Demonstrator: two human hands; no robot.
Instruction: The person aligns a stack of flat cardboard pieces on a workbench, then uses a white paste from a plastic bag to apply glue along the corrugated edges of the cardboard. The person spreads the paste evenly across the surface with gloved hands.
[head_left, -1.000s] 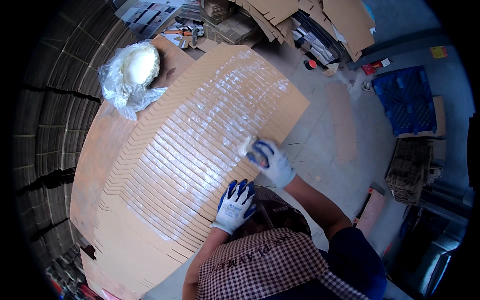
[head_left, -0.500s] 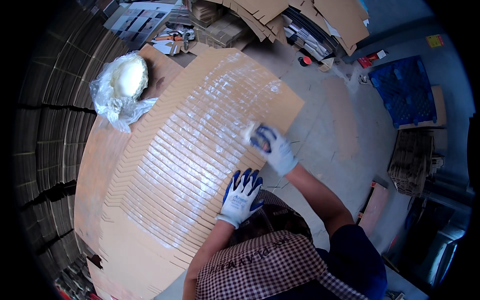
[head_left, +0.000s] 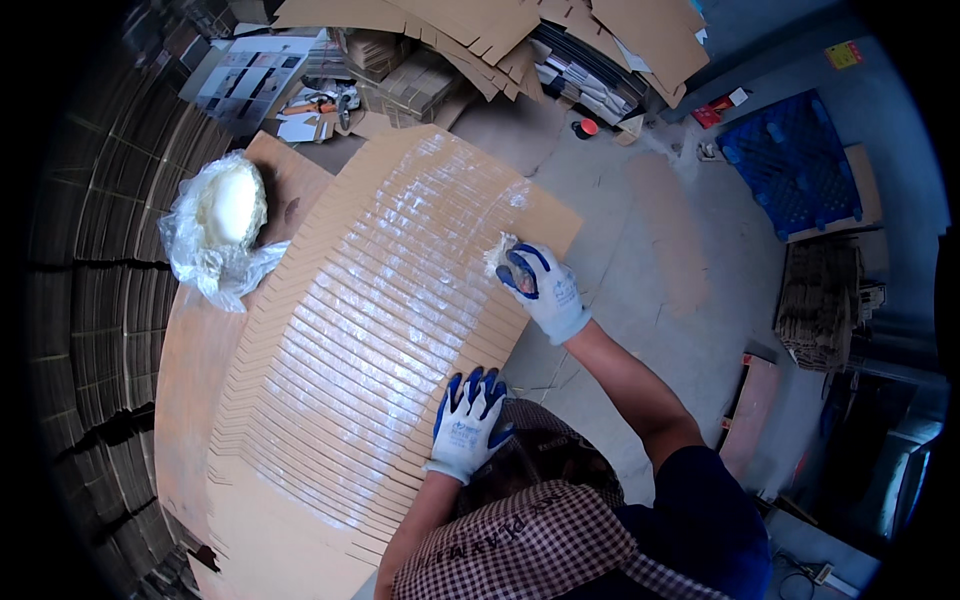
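Overlapping tan cardboard sheets (head_left: 330,400) lie fanned out in front of me, their stepped edges streaked with a wet white coating. My right hand (head_left: 545,290), in a white and blue work glove, is closed around a whitish, frayed wad (head_left: 498,256) at the right edge of the sheets. Whether the wad is a brush or a cloth I cannot tell. My left hand (head_left: 467,425), gloved alike, rests with fingers spread on the near right edge of the stack. A plastic-wrapped bowl (head_left: 262,190) of white paste stands to the far left.
Under the cardboard is a wooden board (head_left: 185,390). Tall bundled cardboard stacks (head_left: 95,320) line the left side. More loose cardboard (head_left: 470,30) is piled at the back. A blue plastic pallet (head_left: 795,165) and a brown cardboard bundle (head_left: 818,300) stand at the right.
The whole view has shifted a little. My right hand has moved slightly toward the far right corner of the cardboard and is less blurred. My left hand stays on the edge.
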